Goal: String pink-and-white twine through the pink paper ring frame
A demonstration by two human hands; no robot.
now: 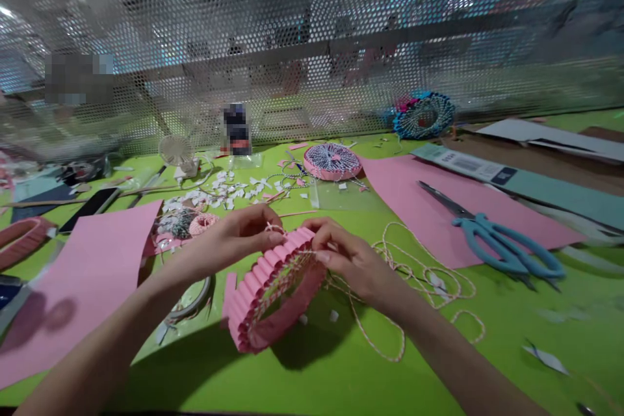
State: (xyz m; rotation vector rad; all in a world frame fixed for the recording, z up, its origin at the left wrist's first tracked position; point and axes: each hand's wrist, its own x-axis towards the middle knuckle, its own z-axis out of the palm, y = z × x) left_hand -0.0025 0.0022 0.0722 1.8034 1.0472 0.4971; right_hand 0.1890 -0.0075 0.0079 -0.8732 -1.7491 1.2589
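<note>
A pink pleated ring [263, 279] with cord strung across its inside is tilted up above the green table. My left hand [248, 231] pinches its upper rim from the left, thumb on the pleats. At the upper right of the rim, the fingers of my right hand [344, 257] are closed on the ring's edge and a strand of cord. A loose length of pale twisted cord [390, 351] trails from near my right hand in loops over the table.
Blue-handled scissors [507, 240] lie on pink sheet [400, 188] at right. Another pink sheet [97, 260] and a phone [90, 208] are at left. Behind are white scraps [234, 188], a finished pink disc [332, 161], a blue woven ring [424, 118] and a perforated screen [292, 45].
</note>
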